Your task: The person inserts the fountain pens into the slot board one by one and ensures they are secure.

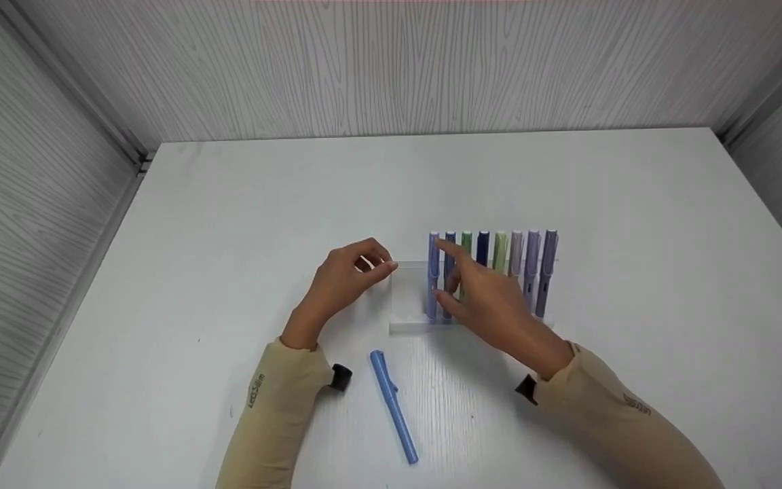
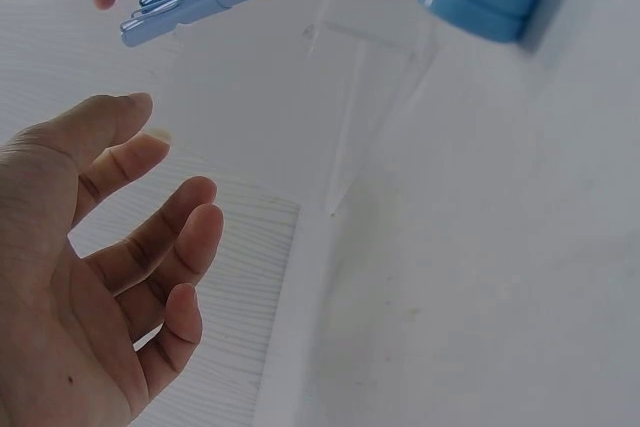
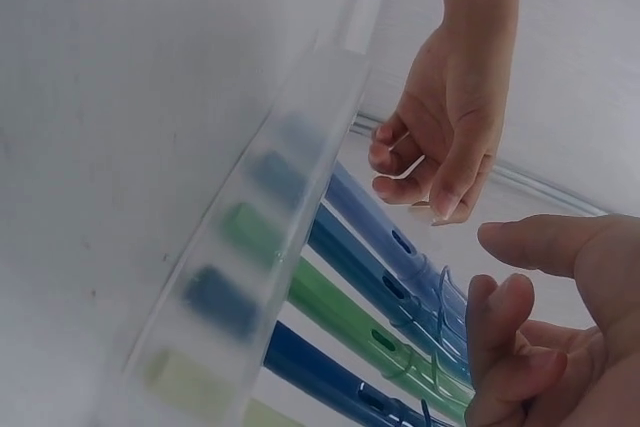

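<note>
A clear pen stand [image 1: 408, 326] holds a row of upright capped pens, with a periwinkle pen [image 1: 433, 261] leftmost, then a blue pen [image 1: 450, 239] and a green pen [image 3: 340, 312]. My left hand [image 1: 343, 278] pinches the stand's upper left corner with thumb and index finger; its other fingers curl loosely, as the left wrist view shows. Over the front of the row is my right hand [image 1: 489, 299], index finger and thumb spread beside the periwinkle pen, holding nothing. Whether that index fingertip touches the cap is hard to tell. A light blue pen [image 1: 394, 407] lies on the table in front.
The white table [image 1: 228, 204] runs back to a wood-grain panel [image 1: 432, 68], with side panels left and right. Dark wrist mounts [image 1: 341, 377] stick out from both sleeves near the loose pen. Further pens, navy through dark purple [image 1: 547, 272], fill the stand's right side.
</note>
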Action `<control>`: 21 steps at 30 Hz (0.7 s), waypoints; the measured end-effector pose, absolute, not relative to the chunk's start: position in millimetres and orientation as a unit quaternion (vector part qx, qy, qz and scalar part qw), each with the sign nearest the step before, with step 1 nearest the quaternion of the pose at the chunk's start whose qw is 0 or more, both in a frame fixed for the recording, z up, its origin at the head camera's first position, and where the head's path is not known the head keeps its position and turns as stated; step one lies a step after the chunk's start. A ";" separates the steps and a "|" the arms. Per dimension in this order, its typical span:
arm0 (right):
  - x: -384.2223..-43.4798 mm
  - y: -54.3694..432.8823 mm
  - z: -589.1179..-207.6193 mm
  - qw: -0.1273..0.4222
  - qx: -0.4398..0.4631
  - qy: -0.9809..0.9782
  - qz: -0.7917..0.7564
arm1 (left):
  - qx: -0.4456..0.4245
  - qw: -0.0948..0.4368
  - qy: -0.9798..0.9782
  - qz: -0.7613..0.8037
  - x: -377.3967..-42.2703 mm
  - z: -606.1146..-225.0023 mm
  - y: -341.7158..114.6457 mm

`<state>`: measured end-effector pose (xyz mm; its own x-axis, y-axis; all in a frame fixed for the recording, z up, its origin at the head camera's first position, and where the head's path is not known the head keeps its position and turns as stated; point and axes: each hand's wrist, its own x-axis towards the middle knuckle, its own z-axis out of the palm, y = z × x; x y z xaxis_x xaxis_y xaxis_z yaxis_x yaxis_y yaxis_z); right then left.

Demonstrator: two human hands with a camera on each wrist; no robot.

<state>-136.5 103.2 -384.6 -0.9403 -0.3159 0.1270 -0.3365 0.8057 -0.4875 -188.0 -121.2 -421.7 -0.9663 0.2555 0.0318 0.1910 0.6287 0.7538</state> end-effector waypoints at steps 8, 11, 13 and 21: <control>-126.9 106.1 -386.5 -0.001 0.206 -0.931 0.301 | 0.137 0.028 0.898 0.418 -187.8 -422.1 -121.7; -123.8 107.0 -387.4 -0.019 0.226 -0.920 0.320 | 0.140 0.025 0.897 0.419 -188.0 -422.4 -121.6; -122.3 107.2 -388.3 -0.044 0.234 -0.911 0.336 | 0.141 0.025 0.897 0.419 -188.1 -422.7 -121.5; -119.6 104.0 -391.3 -0.180 0.253 -0.869 0.386 | 0.143 0.029 0.895 0.422 -187.9 -422.5 -121.9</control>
<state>-119.6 104.0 -391.3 -0.8078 -0.5777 -0.1172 -0.3000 0.5740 -0.7619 -187.9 -121.9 -422.5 -0.9577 0.2794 0.0686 0.2306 0.6025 0.7641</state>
